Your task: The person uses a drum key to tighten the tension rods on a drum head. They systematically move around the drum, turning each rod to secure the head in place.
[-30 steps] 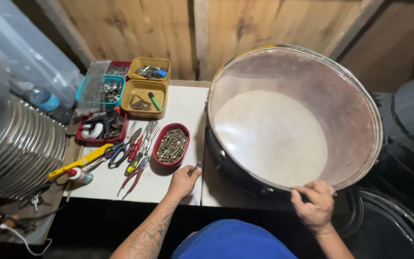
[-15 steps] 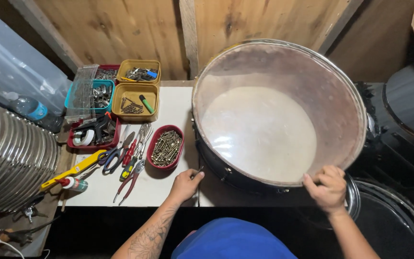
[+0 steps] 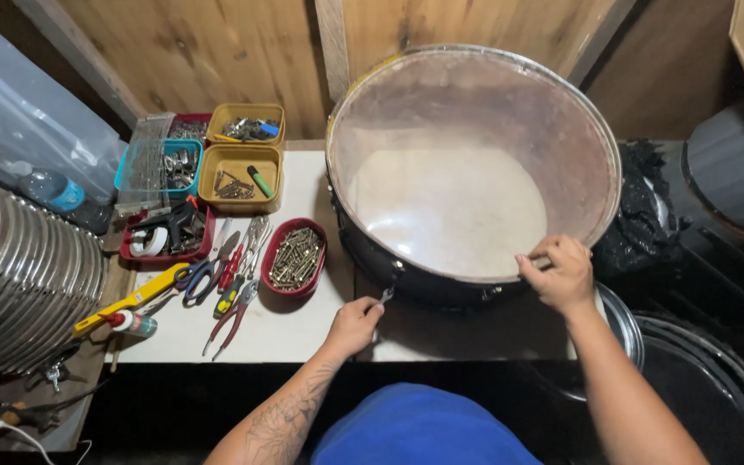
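A large drum (image 3: pixel 475 164) with a black shell and a worn translucent skin rests on the white tabletop (image 3: pixel 303 331). My right hand (image 3: pixel 557 274) grips the drum's near rim at the right. My left hand (image 3: pixel 353 325) is closed on a small metal drum key (image 3: pixel 386 295), its tip against the drum's near side. A red oval dish of brass screws (image 3: pixel 294 257) lies just left of the drum.
Pliers, scissors and cutters (image 3: pixel 230 280) lie left of the dish. Yellow trays (image 3: pixel 239 176), a teal box (image 3: pixel 158 168) and a red tray (image 3: pixel 165 237) of small parts stand behind them. Stacked metal hoops (image 3: pixel 23 275) sit far left, dark drum shells (image 3: pixel 708 379) at right.
My right hand has slid left along the near rim. My left hand has shifted right under the drum's edge with the key. The view has moved leftward.
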